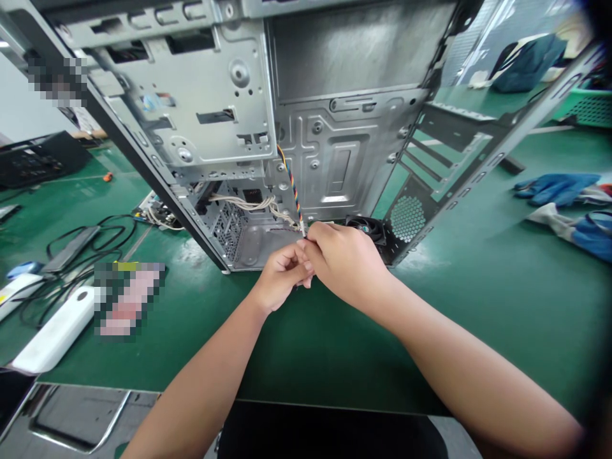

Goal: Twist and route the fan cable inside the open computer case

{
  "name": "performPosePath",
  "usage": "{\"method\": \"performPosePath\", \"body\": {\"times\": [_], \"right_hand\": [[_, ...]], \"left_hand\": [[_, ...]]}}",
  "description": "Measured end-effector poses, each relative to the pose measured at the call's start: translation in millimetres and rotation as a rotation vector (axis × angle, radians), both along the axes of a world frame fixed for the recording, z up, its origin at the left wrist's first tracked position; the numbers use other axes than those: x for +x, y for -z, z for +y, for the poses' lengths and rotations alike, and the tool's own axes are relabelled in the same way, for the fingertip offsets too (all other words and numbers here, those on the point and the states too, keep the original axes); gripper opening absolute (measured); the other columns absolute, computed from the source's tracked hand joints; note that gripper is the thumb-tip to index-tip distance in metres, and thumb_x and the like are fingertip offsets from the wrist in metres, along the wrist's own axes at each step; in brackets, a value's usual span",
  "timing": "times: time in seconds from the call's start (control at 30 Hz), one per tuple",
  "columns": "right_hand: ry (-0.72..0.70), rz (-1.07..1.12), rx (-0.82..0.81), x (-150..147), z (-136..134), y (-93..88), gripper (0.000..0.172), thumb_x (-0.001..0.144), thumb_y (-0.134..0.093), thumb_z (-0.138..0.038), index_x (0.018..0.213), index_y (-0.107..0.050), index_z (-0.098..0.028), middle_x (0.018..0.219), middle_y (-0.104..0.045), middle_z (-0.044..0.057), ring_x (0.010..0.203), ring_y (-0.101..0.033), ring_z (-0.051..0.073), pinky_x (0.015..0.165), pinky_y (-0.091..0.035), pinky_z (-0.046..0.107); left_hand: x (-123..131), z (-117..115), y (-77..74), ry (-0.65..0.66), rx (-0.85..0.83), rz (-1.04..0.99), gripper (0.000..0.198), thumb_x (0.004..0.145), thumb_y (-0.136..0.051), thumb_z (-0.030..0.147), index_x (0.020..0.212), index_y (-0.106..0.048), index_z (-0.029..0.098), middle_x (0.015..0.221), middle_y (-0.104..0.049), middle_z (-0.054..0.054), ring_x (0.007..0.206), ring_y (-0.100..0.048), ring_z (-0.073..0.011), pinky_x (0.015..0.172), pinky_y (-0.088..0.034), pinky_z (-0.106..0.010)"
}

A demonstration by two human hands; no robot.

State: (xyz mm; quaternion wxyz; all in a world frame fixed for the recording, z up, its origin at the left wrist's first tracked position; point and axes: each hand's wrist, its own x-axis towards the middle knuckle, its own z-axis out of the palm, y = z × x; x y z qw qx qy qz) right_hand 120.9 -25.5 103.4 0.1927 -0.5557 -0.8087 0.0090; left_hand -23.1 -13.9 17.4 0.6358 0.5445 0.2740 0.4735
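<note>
A multicoloured twisted cable (pixel 294 188) hangs from behind the metal drive cage of an open computer case (pixel 329 146). Its lower end, with a small white connector (pixel 301 227), runs in between my hands. My right hand (pixel 347 261) is closed, its thumb and forefinger pinching at that end. Pressed against it, my left hand (pixel 284 274) is closed too, with fingertips together; what they grip is hidden. Both hands are at the case's open lower edge. Just behind my right hand sits a black fan (pixel 367 228) inside the case.
Pale bundled wires (pixel 253 203) lie inside the case. On the green table (pixel 335 357), a white power strip (pixel 60 328), black cords and a pixelated flat item (pixel 131 299) are at left. Blue gloves (pixel 557 188) and a green basket (pixel 588 105) are at right.
</note>
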Motion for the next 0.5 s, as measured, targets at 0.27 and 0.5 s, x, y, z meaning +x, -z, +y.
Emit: {"method": "performPosePath", "body": {"times": [0.27,0.5], "right_hand": [[0.030,-0.002,0.027,-0.1,-2.8,-1.1,0.024,0.091,-0.046,-0.030,0.083,-0.062,-0.015,0.073,-0.064,0.006,0.061,-0.055,0.015,0.053,-0.022,0.028],[0.038,-0.046,0.012,-0.8,-2.4,-2.1,0.024,0.092,-0.045,-0.027,0.084,-0.063,-0.014,0.074,-0.065,0.007,0.063,-0.058,0.016,0.053,-0.020,0.029]], "left_hand": [[1.6,-0.6,-2.3,-0.037,0.008,-0.005,0.025,0.078,-0.074,0.026,0.072,-0.053,0.015,0.061,-0.052,0.005,0.051,-0.051,-0.0051,0.049,-0.040,-0.019],[2.0,-0.4,-0.4,-0.033,0.009,0.008,0.024,0.079,-0.073,0.026,0.073,-0.053,0.015,0.061,-0.051,0.005,0.051,-0.051,-0.0053,0.049,-0.038,-0.020]]}}
